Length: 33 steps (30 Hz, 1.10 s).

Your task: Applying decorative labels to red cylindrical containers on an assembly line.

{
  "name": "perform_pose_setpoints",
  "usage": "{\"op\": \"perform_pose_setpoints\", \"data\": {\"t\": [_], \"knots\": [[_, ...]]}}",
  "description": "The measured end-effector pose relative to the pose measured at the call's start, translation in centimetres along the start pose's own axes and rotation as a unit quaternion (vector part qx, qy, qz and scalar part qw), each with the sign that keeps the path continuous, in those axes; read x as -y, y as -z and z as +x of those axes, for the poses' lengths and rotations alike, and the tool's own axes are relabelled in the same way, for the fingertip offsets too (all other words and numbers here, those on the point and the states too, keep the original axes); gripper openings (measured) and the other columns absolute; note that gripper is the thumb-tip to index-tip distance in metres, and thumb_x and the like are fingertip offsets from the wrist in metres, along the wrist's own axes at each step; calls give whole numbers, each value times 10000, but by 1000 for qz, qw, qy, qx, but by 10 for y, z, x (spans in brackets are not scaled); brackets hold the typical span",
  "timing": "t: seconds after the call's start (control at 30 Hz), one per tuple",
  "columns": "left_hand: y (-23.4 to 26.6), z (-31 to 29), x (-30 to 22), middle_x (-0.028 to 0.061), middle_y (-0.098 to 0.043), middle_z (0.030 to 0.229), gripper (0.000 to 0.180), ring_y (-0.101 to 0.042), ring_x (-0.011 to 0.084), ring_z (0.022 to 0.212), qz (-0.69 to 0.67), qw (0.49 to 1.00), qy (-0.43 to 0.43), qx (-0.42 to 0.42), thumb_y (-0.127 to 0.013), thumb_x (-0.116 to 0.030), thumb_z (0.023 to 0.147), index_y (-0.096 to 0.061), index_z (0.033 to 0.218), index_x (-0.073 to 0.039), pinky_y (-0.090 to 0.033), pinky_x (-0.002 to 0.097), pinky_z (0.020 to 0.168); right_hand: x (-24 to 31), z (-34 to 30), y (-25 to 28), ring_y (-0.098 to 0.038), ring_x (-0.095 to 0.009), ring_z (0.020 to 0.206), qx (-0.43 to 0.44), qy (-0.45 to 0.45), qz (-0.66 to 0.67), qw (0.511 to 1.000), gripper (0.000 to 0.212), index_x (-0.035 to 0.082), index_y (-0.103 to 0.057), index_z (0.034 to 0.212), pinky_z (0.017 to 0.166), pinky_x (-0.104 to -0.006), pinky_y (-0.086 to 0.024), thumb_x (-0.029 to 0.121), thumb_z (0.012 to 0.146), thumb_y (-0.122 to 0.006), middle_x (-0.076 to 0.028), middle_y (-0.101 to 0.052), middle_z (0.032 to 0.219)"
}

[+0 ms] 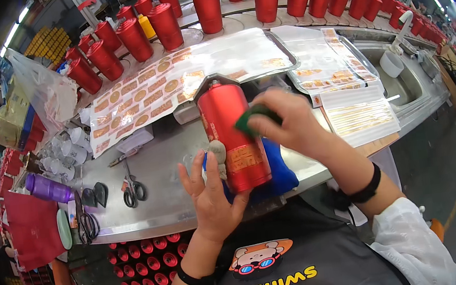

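1. A shiny metal desk [175,196] spans the middle of the frame, with a steel sink [408,87] at the right.
2. Across the top, a conveyor [193,34] carries rows of glossy red tapered canisters [208,11] in a workshop lit by strip lights.
3. The worked canister [223,112] lies tilted at the frame's centre: smooth red cylinder, embossed-looking gold label [244,157] near its lower end, soft blue cloth [283,174] beside and beneath it.
4. The left hand [212,203], lower centre, has its fingers spread, thumb at the canister's lower end.
5. The right hand [288,117], right of centre and slightly blurred, pinches a green pad [257,120] against the canister's side.
6. Upper left of centre, a flat white sheet [223,53] bears rectangular and round gold labels.
7. At left lie black-handled scissors [134,191] and a translucent purple bottle [50,188].
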<state>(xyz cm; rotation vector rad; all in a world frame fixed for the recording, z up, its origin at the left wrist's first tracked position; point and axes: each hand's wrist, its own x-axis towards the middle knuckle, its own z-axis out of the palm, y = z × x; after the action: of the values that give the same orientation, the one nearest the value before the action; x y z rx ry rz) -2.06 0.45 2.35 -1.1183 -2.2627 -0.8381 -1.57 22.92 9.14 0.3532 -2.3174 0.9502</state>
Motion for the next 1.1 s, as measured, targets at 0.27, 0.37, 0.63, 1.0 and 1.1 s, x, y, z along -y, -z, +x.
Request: {"op": "perform_pose_setpoints", "data": {"t": [0.27,0.37,0.63,1.0,1.1], "knots": [[-1,3,1,274,-502,1303,874,-400,410,1308,-22,999,10,-22,-769,-357,755,-364,1394,81,-137,606,1116,6,3,8,-623,-337,777,-17,-32,-70,997,160,33,-637,905,689,-395,-495,115,787,-709,-158,-631,857],[-7,-6,5,278,-494,1310,901,-403,402,1309,-55,997,47,-30,-777,-371,747,-350,1399,83,-143,605,1115,21,-8,4,-616,-315,750,103,-23,91,990,135,24,-629,897,671,-371,-491,93,799,-693,-150,-610,820],[2,6,0,270,-481,1339,986,-453,396,1261,4,1000,8,-10,-761,-425,766,-246,1437,82,-125,588,1123,5,3,-4,-608,-347,756,28,-1,36,999,152,15,-619,905,668,-419,-493,111,807,-685,-162,-599,798],[-5,-1,0,293,-430,1361,922,-375,414,1323,-43,998,35,-37,-758,-340,767,-277,1425,91,-145,608,1115,30,-36,5,-598,-212,731,86,-110,155,978,157,52,-653,960,653,-333,-453,112,824,-704,-71,-600,804],[-6,-6,-5,293,-420,1390,870,-445,394,1283,-27,998,29,-57,-725,-349,822,-269,1431,76,-152,593,1122,16,-46,-4,-564,-70,703,45,-202,186,960,202,3,-614,967,612,-231,-454,170,883,-688,-29,-624,796]]}}
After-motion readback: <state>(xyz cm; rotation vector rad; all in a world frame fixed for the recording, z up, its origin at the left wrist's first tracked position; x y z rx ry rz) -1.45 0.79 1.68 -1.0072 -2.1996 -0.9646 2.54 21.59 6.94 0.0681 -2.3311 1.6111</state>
